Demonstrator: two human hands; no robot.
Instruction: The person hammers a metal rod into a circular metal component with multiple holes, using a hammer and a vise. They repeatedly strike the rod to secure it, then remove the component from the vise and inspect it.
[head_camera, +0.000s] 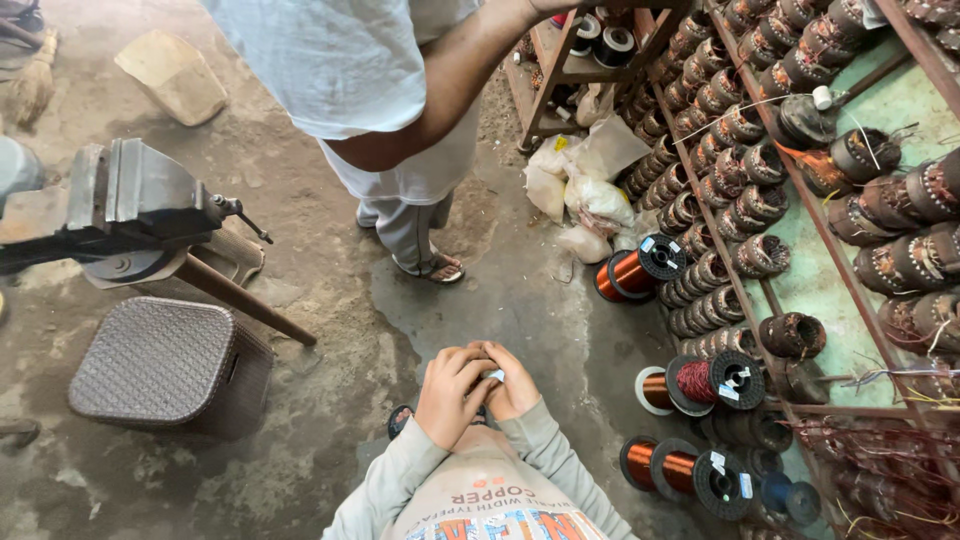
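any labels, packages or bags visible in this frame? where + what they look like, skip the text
Small white piece: pinched between left hand and right hand; too small to identify.
White sticker: on the black flange of the copper wire spool on the floor.
White stickers: on the black flange of the red wire spool lower down.
White plastic bags: crumpled heap on the floor by the shelf.

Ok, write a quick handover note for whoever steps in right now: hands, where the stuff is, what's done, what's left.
Left hand and right hand: pressed together at chest height, both pinching a small pale piece; what it is cannot be told.
Copper wire spools lie on the floor to the right, by the shelves of wound coils.
Another person stands ahead, reaching to the shelf.
Done: piece picked up.
Left: cannot tell from this view.
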